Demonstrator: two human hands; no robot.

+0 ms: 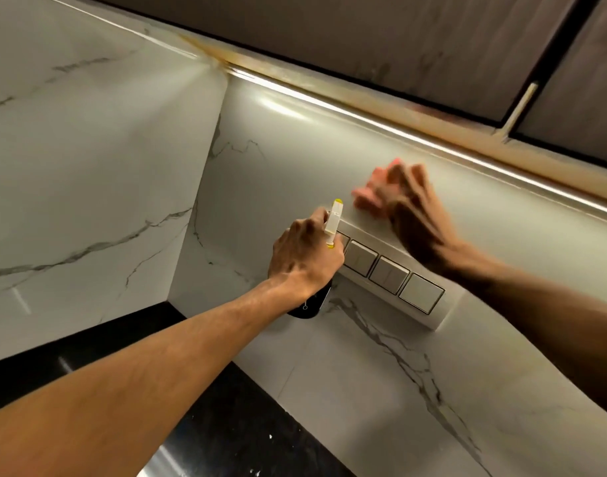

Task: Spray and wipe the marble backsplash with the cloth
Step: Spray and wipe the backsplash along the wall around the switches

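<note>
Left hand [305, 258] gripping spray bottle [335, 218], switches [388, 275] behind, right hand [410, 211] seemingly spread on cloth [364, 200]

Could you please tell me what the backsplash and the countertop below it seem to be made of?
Backsplash: polished marble or marble-look slab, white with grey veins, glossy reflection. Countertop: likely polished black stone, speckled and shiny.

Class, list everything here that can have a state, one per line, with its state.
Dark spray bottle with white-and-yellow nozzle: gripped in left hand, nozzle end up.
Pink cloth: pressed on white veined marble backsplash by right hand, blurred.
Under-cabinet light strip: lit.
Beige four-switch wall panel: switch positions unclear.
</note>
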